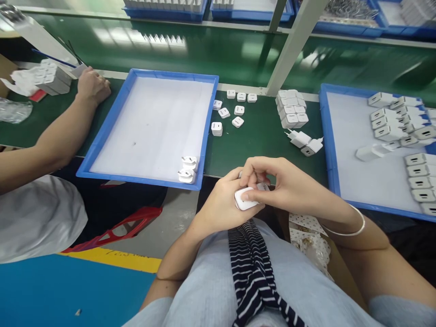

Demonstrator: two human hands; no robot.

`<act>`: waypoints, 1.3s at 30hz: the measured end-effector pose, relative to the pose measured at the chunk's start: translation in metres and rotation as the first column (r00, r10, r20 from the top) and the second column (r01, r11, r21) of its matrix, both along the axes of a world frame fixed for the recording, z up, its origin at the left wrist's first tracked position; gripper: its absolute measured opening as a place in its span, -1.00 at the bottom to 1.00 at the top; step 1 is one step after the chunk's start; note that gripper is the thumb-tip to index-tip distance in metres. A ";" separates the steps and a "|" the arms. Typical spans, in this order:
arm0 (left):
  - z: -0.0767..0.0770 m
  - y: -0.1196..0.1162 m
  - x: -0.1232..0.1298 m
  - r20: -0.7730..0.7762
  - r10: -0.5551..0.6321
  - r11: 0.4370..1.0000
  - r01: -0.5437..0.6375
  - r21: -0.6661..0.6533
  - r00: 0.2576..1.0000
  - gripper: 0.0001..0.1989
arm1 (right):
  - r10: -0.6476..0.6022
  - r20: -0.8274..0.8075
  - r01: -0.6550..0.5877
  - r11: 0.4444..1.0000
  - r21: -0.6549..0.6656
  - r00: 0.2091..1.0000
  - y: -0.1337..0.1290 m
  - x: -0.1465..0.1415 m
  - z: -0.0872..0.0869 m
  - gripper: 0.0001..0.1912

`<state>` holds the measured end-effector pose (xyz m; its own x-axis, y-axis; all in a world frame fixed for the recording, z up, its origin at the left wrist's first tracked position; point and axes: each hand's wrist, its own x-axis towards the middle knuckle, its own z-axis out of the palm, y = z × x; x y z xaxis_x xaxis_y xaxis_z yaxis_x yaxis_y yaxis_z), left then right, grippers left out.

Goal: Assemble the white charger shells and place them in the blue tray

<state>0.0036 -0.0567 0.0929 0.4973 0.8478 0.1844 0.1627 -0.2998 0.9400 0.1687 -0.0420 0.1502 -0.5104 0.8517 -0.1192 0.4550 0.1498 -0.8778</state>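
In front of my body, near the table's front edge, both hands close around a white plug charger (242, 203). My left hand (218, 204) wraps it from below and the left. With the thumb pressed on its face, my right hand (282, 184) grips it from the right, fingers bent over the top. Those fingers hide much of the charger, so I cannot tell whether it is one piece or two. Beyond my hands, several small white square pieces (239, 110) lie loose on the green table. To their right are a stacked block of white pieces (292, 109) and two chargers with pins (299, 138).
A blue-rimmed tray (205, 150) on the left holds a few white pin pieces (187, 175) in its near right corner. The right-hand blue tray (329, 150) carries rows of white chargers (390, 131). At far left rests a co-worker's arm (64, 122). A post (293, 50) rises behind.
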 end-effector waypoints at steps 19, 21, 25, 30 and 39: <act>-0.014 0.006 -0.012 0.212 -0.088 0.974 0.040 0.223 0.973 -0.52 | -0.468 -0.558 0.468 0.870 -0.154 0.685 -0.019 0.017 -0.018 -0.84; -0.013 0.006 -0.012 0.257 -0.082 0.970 0.018 0.242 0.963 -0.50 | -0.528 -0.564 0.425 0.848 -0.316 0.635 -0.023 0.019 -0.029 -0.80; -0.014 0.007 -0.010 0.278 -0.073 0.964 -0.003 0.266 0.958 -0.50 | -0.563 -0.561 0.000 0.706 -0.708 0.606 -0.032 0.015 -0.053 -0.64; -0.016 0.007 -0.005 0.268 -0.106 0.962 0.030 0.270 0.958 -0.50 | -0.602 -0.582 -0.344 0.473 -0.811 0.546 -0.041 0.003 -0.070 -0.55; -0.021 0.009 -0.009 0.295 -0.102 0.965 0.023 0.261 0.950 -0.37 | -0.714 -0.596 -0.482 0.402 -0.779 0.368 -0.038 -0.008 -0.076 -0.57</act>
<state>-0.0058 -0.0481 0.0718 0.4343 0.7231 0.5372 -0.1445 -0.5327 0.8339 0.1605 -0.0801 0.0738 -0.6928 0.6383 -0.3355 -0.6031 -0.7680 -0.2156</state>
